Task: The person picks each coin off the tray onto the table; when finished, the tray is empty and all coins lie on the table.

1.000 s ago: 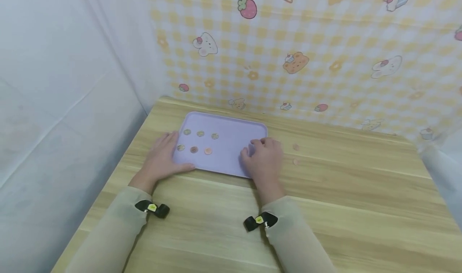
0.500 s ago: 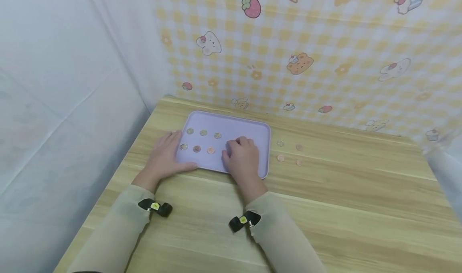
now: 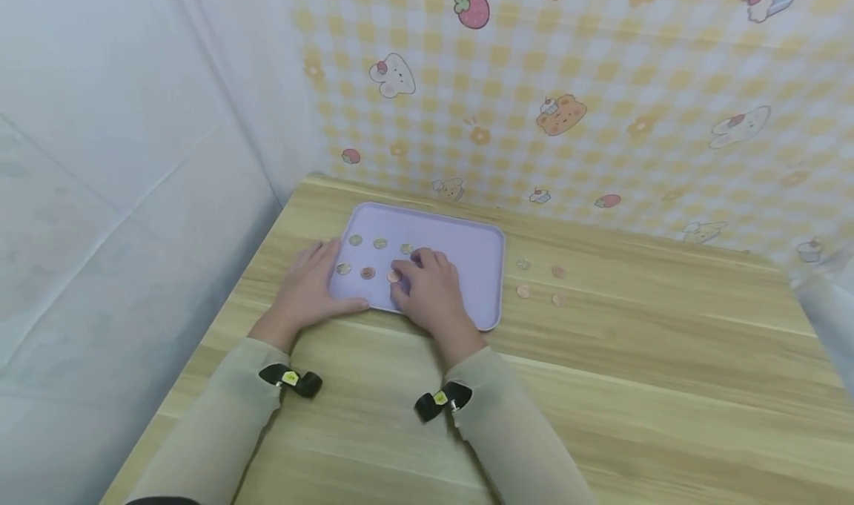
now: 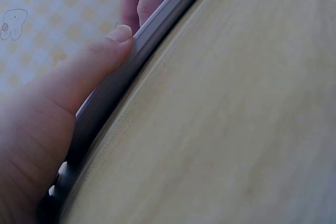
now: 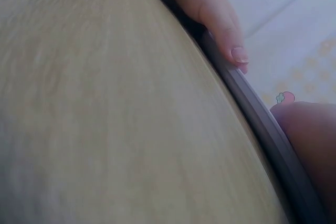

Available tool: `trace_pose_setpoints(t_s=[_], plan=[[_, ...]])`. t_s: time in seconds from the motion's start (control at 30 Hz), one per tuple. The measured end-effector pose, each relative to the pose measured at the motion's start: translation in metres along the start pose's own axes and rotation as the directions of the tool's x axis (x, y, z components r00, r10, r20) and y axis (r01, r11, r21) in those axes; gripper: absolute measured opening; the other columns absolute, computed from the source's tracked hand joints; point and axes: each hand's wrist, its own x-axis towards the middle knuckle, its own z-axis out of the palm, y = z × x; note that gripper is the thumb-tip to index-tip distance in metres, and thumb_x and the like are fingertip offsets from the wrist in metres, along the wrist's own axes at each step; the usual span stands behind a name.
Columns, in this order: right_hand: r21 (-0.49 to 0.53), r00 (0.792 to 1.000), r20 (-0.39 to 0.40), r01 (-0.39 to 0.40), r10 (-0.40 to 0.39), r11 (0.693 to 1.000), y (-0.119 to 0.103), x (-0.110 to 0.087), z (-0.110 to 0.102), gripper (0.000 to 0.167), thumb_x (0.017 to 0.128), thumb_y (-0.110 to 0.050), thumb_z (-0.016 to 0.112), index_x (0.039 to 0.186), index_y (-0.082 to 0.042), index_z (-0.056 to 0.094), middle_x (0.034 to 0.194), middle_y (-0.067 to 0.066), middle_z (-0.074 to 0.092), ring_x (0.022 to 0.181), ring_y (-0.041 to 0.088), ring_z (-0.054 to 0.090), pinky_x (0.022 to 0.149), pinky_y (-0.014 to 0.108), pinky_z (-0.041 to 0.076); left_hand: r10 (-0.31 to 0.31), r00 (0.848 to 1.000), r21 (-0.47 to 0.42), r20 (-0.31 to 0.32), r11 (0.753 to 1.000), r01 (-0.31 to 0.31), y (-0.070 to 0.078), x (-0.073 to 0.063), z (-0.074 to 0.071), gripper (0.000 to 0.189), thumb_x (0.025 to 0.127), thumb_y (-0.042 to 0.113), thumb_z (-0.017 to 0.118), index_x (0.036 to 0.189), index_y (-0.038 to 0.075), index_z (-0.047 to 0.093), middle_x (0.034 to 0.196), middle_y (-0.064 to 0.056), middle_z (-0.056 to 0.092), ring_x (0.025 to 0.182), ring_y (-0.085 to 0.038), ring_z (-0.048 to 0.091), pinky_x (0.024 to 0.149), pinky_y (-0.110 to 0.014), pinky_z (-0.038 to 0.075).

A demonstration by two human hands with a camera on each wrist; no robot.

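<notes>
A lilac tray (image 3: 460, 230) lies on the table with several coins on it in two rows. My left hand (image 3: 305, 290) rests at its left end, fingers spread along the side; in the left wrist view, the left thumb (image 4: 97, 61) touches the tray's front wall. Over the tray, my right hand (image 3: 434, 290) has its curled index finger and thumb at a copper coin (image 3: 394, 276), one on either side, pinching it. Left of that coin are a darker copper coin (image 3: 368, 273) and a gold-coloured coin (image 3: 343, 268). The right palm is hidden.
Right of the tray, on the wooden table (image 3: 640, 357), lie a silvery coin (image 3: 523, 264) and three copper coins, among them one coin (image 3: 557, 299) nearest the front. A checked cloth (image 3: 507, 67) hangs behind, and a white curtain (image 3: 133, 156) stands left.
My right hand has moved left across the tray from its right end to the front-row copper coin, uncovering coins on the table. The left hand has stayed at the tray.
</notes>
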Motion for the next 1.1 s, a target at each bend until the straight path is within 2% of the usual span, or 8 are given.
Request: trace_pose_setpoints(t_s=[0.17,0.43,0.53,0.67,0.8,1.1], plan=[[0.000,1.000,-0.002,0.003,-0.003,1.000,-0.0007,-0.0006,-0.0013,0.034,0.103,-0.040,0.066,0.132,-0.028,0.078,0.142,0.009,0.062,0.134,0.033,0.052,0.109,0.053,0.046,-0.002,1.000,-0.001,-0.002,1.000,0.002,0.0006,-0.0002,-0.0009,0.139,0.073,0.075,0.084,0.169,-0.002,0.020,0.171,-0.025,0.029,0.159,-0.047,0.018,0.129,-0.061,0.013],[-0.018,0.999,0.049,0.025,-0.024,1.000,-0.0017,-0.0010,-0.0023,0.036,0.107,-0.044,0.061,0.140,-0.034,0.073,0.149,0.010,0.056,0.139,0.034,0.047,0.113,0.054,0.041,-0.002,1.000,-0.003,0.004,1.000,0.002,-0.0015,0.0004,0.0009,0.139,0.074,0.076,0.083,0.169,-0.001,0.017,0.172,-0.023,0.027,0.160,-0.047,0.015,0.129,-0.061,0.010],[0.012,0.999,0.030,0.014,-0.014,1.000,-0.0003,-0.0005,-0.0002,0.032,0.106,-0.043,0.064,0.133,-0.032,0.077,0.148,0.010,0.058,0.139,0.035,0.048,0.113,0.054,0.042,0.004,1.000,0.000,0.001,1.000,-0.004,-0.0025,0.0008,0.0013,0.139,0.074,0.076,0.083,0.169,-0.001,0.018,0.172,-0.024,0.028,0.160,-0.047,0.015,0.130,-0.060,0.010],[0.112,1.000,0.000,-0.031,0.031,0.993,0.0032,0.0007,0.0031,0.024,0.102,-0.040,0.072,0.121,-0.027,0.082,0.144,0.007,0.061,0.137,0.034,0.049,0.113,0.055,0.041,0.009,1.000,0.007,0.001,1.000,-0.009,-0.0031,0.0014,0.0016,0.138,0.074,0.076,0.083,0.169,-0.001,0.018,0.172,-0.023,0.028,0.160,-0.047,0.016,0.130,-0.059,0.010],[0.195,0.997,0.009,-0.073,0.073,0.978,0.0048,0.0025,0.0024,0.020,0.099,-0.036,0.077,0.114,-0.023,0.082,0.144,0.006,0.062,0.137,0.035,0.049,0.114,0.056,0.039,0.006,1.000,0.010,0.004,1.000,-0.006,-0.0028,0.0017,0.0014,0.138,0.075,0.077,0.082,0.169,-0.001,0.018,0.172,-0.023,0.028,0.160,-0.046,0.015,0.130,-0.059,0.010],[0.209,0.991,0.067,-0.130,0.118,0.969,0.0045,0.0051,0.0017,0.020,0.098,-0.035,0.079,0.109,-0.018,0.078,0.148,0.004,0.059,0.141,0.033,0.045,0.118,0.053,0.035,0.001,1.000,0.003,0.005,1.000,-0.001,-0.0026,0.0011,0.0018,0.139,0.074,0.077,0.082,0.169,-0.001,0.017,0.172,-0.024,0.027,0.160,-0.045,0.014,0.130,-0.060,0.009]])
